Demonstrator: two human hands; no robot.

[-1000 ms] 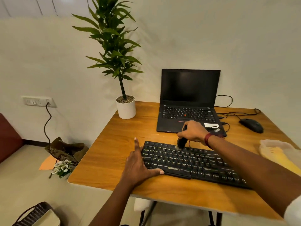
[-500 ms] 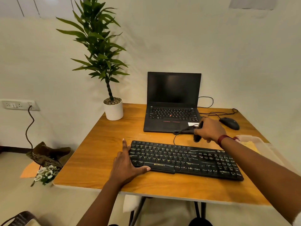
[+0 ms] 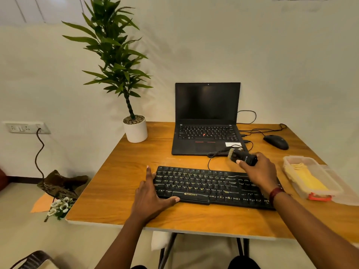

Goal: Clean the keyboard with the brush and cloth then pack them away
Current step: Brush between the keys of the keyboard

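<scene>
A black keyboard [image 3: 206, 186] lies across the front of the wooden table [image 3: 116, 183]. My left hand [image 3: 150, 195] rests flat at its left end, thumb along the front edge. My right hand [image 3: 258, 171] grips a short black brush [image 3: 241, 155] above the keyboard's back right part, bristles pointing left and lifted off the keys. A yellow cloth [image 3: 308, 180] lies inside a clear plastic container [image 3: 312, 177] at the table's right edge.
An open black laptop [image 3: 206, 121] stands behind the keyboard, with cables and a black mouse [image 3: 275, 142] to its right. A potted plant [image 3: 134, 127] sits at the back left corner. On the floor at left are a wall socket cable, a bag and flowers.
My right hand has carried the brush from the keyboard's left-middle rows over to the right and lifted it, bristles turned to the left. My left hand has stayed in place.
</scene>
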